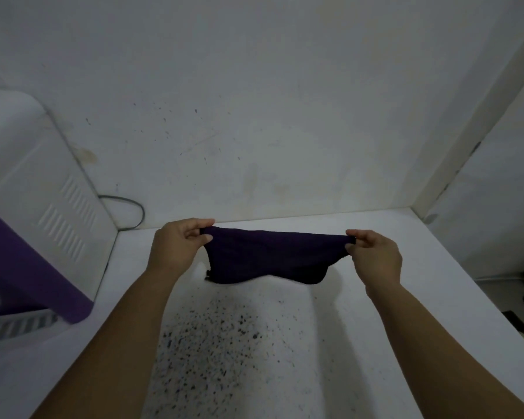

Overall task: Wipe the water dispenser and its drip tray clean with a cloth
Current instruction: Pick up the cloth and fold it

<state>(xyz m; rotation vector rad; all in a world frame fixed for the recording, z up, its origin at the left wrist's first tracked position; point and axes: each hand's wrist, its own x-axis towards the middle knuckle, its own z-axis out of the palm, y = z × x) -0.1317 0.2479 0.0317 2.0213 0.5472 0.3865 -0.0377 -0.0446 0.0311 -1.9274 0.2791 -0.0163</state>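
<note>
I see both hands out in front of me over the counter (406, 267), stretching a dark purple cloth (266, 255) between them. My left hand (177, 244) pinches the cloth's left upper corner between thumb and curled fingers, and my right hand (375, 255) pinches the right upper corner the same way, so the top edge runs nearly taut from one hand to the other. The rest of the cloth hangs down below that edge, sagging toward me, with its lower hem close over the counter; I cannot tell whether it touches the surface. Well off to the left of my left hand stands the water dispenser (43, 207), white on its side with two groups of slatted vents and purple on the front face. Its drip tray (15, 326) shows as a grey ribbed strip at the bottom of the purple front, low at the left edge, apart from both hands and from the cloth. A thin grey cable (135, 207) loops behind the dispenser, against the wall (285, 101), beyond my left hand. The counter nearer to me, between my forearms, is white with dark speckles. Past my right hand a white panel (496, 207) rises at the counter's end.
</note>
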